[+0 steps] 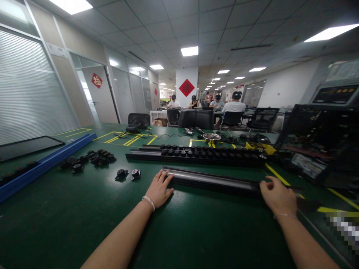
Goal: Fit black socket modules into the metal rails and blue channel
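Observation:
A long black channel rail [215, 181] with a shiny grey inner face lies across the green table in front of me. My left hand [159, 189] is on its left end, fingers over the edge and thumb at the near side. At the opposite end my right hand [279, 196] has its fingers curled round the rail, and the fingertips are partly hidden. Just left of my left hand sit two small black square parts, one [121, 174] dark on top and one [136, 174] with a pale top.
Behind the rail, longer black rails [196, 158] hold rows of small black parts. A pile of similar parts [102, 157] and a blue rail [50, 162] lie left. A metal bowl [211, 137] stands at the back; dark equipment [316, 142] is at right. People sit beyond.

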### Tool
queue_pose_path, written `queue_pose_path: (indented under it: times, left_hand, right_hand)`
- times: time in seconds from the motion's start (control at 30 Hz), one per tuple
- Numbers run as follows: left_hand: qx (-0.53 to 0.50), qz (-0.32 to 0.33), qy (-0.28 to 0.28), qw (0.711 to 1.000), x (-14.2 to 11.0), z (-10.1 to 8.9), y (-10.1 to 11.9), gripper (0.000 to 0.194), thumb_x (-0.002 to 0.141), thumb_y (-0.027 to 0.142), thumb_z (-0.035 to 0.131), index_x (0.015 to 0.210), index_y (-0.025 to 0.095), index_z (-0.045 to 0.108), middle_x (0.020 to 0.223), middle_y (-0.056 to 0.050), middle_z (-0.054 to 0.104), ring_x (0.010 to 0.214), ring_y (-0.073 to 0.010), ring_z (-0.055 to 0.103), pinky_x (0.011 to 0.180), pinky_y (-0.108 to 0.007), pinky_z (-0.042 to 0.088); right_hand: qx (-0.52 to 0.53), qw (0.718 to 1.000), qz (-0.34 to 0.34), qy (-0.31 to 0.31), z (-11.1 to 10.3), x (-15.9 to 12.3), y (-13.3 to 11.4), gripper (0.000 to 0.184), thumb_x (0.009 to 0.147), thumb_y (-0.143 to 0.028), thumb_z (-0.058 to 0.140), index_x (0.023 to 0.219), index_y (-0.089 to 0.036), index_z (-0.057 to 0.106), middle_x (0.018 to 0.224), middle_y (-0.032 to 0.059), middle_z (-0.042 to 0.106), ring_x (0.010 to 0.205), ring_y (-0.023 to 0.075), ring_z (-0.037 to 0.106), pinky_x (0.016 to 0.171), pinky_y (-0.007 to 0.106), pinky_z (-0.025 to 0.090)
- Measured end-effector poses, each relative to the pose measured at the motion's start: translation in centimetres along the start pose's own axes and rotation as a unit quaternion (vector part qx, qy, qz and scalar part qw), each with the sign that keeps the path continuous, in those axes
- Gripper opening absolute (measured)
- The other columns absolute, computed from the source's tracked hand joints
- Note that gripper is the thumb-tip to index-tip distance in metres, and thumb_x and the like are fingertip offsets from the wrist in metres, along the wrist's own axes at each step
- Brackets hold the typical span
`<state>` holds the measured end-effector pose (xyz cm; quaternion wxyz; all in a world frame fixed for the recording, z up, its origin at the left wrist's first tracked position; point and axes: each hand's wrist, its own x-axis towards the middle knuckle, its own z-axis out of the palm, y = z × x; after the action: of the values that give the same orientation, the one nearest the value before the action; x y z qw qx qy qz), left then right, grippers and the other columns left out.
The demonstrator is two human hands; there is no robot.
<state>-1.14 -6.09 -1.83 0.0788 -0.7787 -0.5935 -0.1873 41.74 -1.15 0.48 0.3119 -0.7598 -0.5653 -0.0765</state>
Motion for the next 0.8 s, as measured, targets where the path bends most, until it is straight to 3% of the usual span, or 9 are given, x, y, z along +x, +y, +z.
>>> queue_pose_path:
  times: [0.3, 0.8]
  left_hand:
    - [0.003, 0.003, 0.000, 1.000, 0.0, 0.1, 0.0, 0.056, 0.081, 0.038, 0.050, 0.134, 0.025, 0.037, 0.140, -0.008, 0.036, 0.134, -0.0270, 0.020, 0.109, -0.046, 0.024]
    - [0.002, 0.005, 0.007, 1.000, 0.0, 0.2, -0.1, 0.056, 0.080, 0.036, 0.050, 0.133, 0.025, 0.037, 0.139, -0.008, 0.036, 0.134, -0.0273, 0.020, 0.108, -0.046, 0.025]
  right_hand:
    - [0.007, 0.999, -0.017, -0.031, -0.5, -0.4, -1.5, 0.039, 0.078, -0.038, 0.036, 0.102, -0.017, 0.059, 0.078, 0.0082, 0.062, 0.078, 0.0243, 0.057, 0.078, 0.040, 0.042]
    - [0.030, 0.996, -0.076, -0.037, 0.5, -0.7, -1.8, 0.035, 0.079, -0.035, 0.034, 0.092, -0.020, 0.063, 0.074, 0.0050, 0.063, 0.076, 0.0224, 0.058, 0.090, 0.043, 0.040]
